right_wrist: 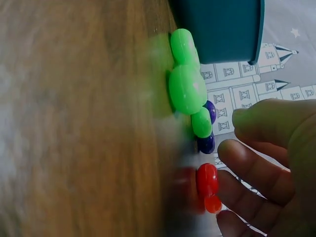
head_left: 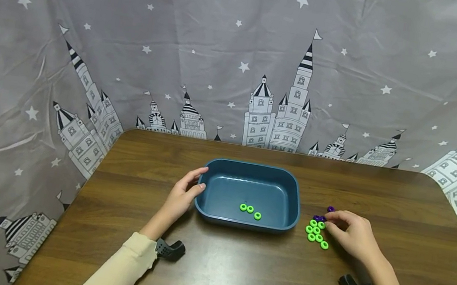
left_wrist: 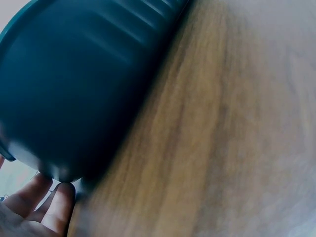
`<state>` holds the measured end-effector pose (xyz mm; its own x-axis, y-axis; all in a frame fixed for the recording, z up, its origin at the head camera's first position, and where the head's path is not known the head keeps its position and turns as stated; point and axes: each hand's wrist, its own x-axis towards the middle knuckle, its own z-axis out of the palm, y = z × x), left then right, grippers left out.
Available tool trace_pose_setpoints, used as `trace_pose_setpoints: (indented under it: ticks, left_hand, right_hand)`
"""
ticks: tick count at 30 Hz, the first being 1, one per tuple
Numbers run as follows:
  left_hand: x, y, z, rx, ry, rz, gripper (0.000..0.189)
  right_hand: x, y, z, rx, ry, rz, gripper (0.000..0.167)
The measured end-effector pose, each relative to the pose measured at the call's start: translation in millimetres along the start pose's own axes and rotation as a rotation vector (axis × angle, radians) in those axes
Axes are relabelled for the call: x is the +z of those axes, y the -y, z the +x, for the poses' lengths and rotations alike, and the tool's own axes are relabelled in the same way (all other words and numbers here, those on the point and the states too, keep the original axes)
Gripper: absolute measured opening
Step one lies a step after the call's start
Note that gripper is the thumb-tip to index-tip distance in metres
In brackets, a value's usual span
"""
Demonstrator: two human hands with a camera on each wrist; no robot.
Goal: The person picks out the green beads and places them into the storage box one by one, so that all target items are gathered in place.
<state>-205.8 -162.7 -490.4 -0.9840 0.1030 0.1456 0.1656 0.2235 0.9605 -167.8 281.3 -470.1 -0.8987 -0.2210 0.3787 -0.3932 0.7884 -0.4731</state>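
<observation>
Three green plastic rings (head_left: 249, 211) occupy the rectangular blue plastic tray (head_left: 220, 200) your relaxed left hand (head_left: 183, 191) touches; your right hand (head_left: 352, 233), fingertips apart, is beside purple plastic rings (head_left: 315, 218).

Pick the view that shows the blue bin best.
Head: it shows the whole blue bin, rim and inside, with three green rings on its floor. Left wrist: only part of its outer wall, close up. Right wrist: just part of its outside, beyond loose green rings.
</observation>
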Motion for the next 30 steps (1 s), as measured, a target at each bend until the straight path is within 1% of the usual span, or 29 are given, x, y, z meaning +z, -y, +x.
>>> trace_pose_setpoints:
  ticks: [7, 15, 23, 30]
  left_hand:
    - [0.4, -0.4, -0.5, -0.014, -0.002, 0.000, 0.045]
    - [-0.8, -0.1, 0.3, 0.003, 0.004, 0.003, 0.045]
    - [-0.9, 0.6, 1.1, 0.006, 0.011, 0.009, 0.045]
    - [-1.0, 0.1, 0.4, -0.002, 0.006, 0.006, 0.045]
  right_hand:
    - [1.5, 1.4, 0.2, -0.043, 0.020, -0.005, 0.015]
    - [5.0, 2.6, 1.0, -0.038, 0.067, -0.006, 0.015]
    - [6.9, 2.1, 0.9, -0.038, 0.095, -0.013, 0.016]
    - [9.6, 2.0, 1.6, -0.053, 0.100, -0.042, 0.017]
